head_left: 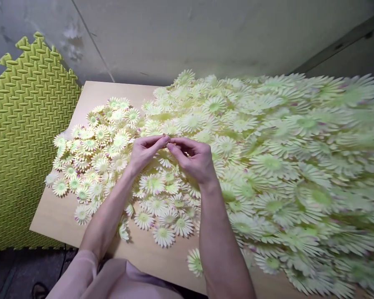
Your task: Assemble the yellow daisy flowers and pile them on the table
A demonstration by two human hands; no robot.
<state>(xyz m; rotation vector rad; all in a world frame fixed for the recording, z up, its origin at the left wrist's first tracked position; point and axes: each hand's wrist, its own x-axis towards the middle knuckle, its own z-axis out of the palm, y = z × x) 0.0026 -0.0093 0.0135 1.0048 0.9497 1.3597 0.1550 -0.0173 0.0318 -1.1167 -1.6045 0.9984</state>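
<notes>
My left hand (147, 150) and my right hand (193, 158) meet fingertip to fingertip above the middle of the table. Thumbs and forefingers on both are pinched together. Whatever lies between the fingertips is too small or too hidden to name. Pale artificial daisy heads (163, 236) with green centres spread beneath and around both hands. To the left of my left hand is a cluster of smaller flower heads (101, 133), some with pinkish petal tips. Beyond my right arm rises a large heap of flower heads (271, 162), blurred toward the right edge.
A light wooden tabletop (62, 218) carries the flowers. On the left a yellow-green interlocking foam mat (28, 137) stands upright beside the table. A grey wall (187, 41) runs along the back. One loose flower head (195, 262) lies near the front edge.
</notes>
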